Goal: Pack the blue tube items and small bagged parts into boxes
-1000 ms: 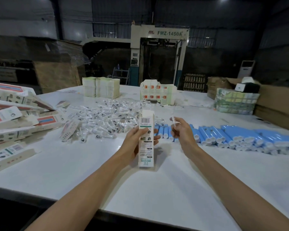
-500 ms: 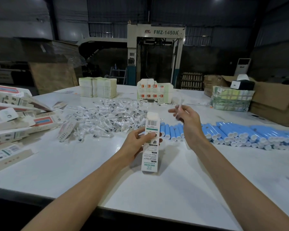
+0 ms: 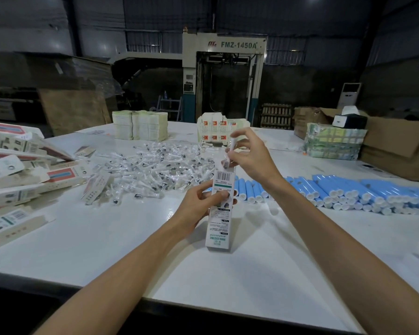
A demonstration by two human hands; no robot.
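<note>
White upright box (image 3: pixel 220 209) gripped by left hand (image 3: pixel 198 206); right hand (image 3: pixel 249 155) pinches a bagged part (image 3: pixel 229 153) at its open top.

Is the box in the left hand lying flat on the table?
No, the left hand holds the box upright, its bottom end on the table.

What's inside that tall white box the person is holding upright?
The box stands in the left hand; its walls hide the contents. At its open top the right hand lowers a small bagged part, partly covered by fingers.
</note>
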